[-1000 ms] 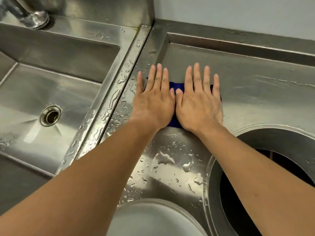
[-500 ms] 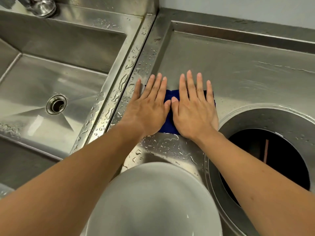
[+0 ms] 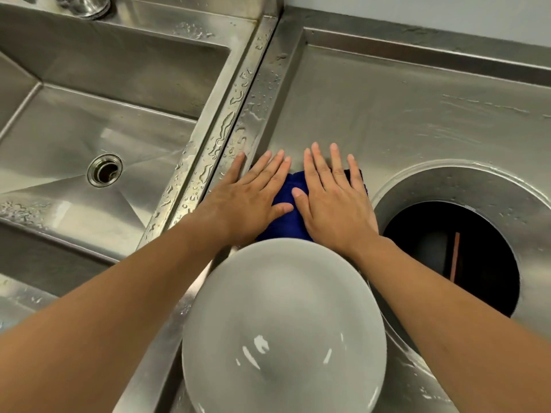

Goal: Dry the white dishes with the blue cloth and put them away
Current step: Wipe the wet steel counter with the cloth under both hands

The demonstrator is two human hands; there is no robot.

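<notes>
A blue cloth point(image 3: 286, 213) lies flat on the wet steel counter point(image 3: 402, 108). My left hand point(image 3: 250, 198) and my right hand point(image 3: 334, 198) press down on it side by side, palms flat, fingers spread, hiding most of it. A round white dish point(image 3: 283, 326) sits on the counter close to me, between my forearms, its far edge touching the cloth's near edge.
A deep steel sink basin point(image 3: 74, 120) with a drain point(image 3: 105, 170) lies to the left, behind a wet raised rim point(image 3: 208, 144). A large round hole point(image 3: 453, 257) opens in the counter right of my hands. A tap base point(image 3: 86, 4) is top left.
Both hands have slid the cloth toward me across the counter. The view has tilted down, bringing the white dish into full view.
</notes>
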